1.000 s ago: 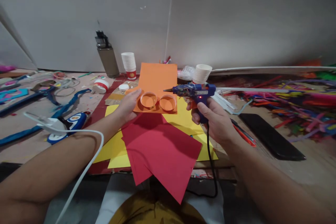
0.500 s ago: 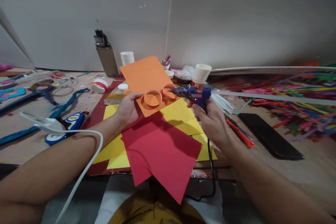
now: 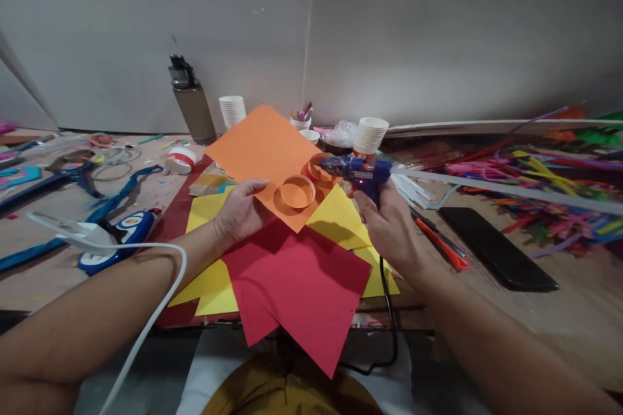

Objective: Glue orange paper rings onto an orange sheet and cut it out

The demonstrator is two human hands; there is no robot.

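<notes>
My left hand [image 3: 244,209] is closed on the near left edge of an orange paper sheet [image 3: 265,142], thumb on top. Near the sheet's lower corner stands a shallow orange ring [image 3: 297,192], with a second, redder ring [image 3: 314,172] just behind it to the right. My right hand [image 3: 389,224] grips a blue glue gun [image 3: 360,170] with a lit red light; a long pale glue stick [image 3: 467,181] sticks out of its back. The gun's nozzle points left, over the second ring; whether it touches is unclear. Red paper sheets [image 3: 302,292] lie nearest me.
Yellow sheets [image 3: 214,295] lie under the red ones. Right of them are a cutter knife [image 3: 445,246], a black phone [image 3: 496,248] and bright strips [image 3: 545,201]. Paper cups [image 3: 370,136] and a bottle [image 3: 193,110] stand behind. A white plug [image 3: 87,233] and cable hang close at left.
The orange sheet has turned under my left hand, its far corner swinging left and its near ring shifting right. The glue gun stays at nearly the same spot.
</notes>
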